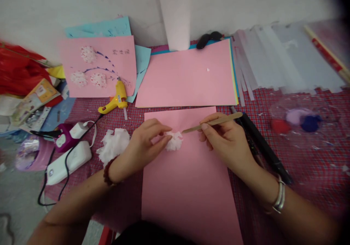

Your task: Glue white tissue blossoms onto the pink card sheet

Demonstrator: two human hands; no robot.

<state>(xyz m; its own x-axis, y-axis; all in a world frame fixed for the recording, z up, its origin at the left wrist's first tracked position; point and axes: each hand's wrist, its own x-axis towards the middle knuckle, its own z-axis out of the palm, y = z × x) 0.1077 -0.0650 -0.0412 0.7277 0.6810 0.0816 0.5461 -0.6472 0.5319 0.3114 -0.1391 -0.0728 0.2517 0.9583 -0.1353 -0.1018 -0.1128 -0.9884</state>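
A sheet of pink paper [188,186] lies in front of me, with a small crumpled white paper puff [174,142] on its upper part. My left hand [147,141] pinches the puff's left edge between thumb and forefinger. In my right hand [225,137] is a flat wooden craft stick [213,123], gripped like a pen. Its tip points left and comes close to the puff's upper right side. More crumpled white tissue paper [113,145] lies just left of my left hand.
A yellow glue gun [117,98] lies beside a pink sheet with puffy flowers [98,66]. Behind is a stack of coloured paper [186,79]. Black pens [264,146] lie at the right, near a plastic palette [299,121]. A white power bank [69,163] and cables are at left.
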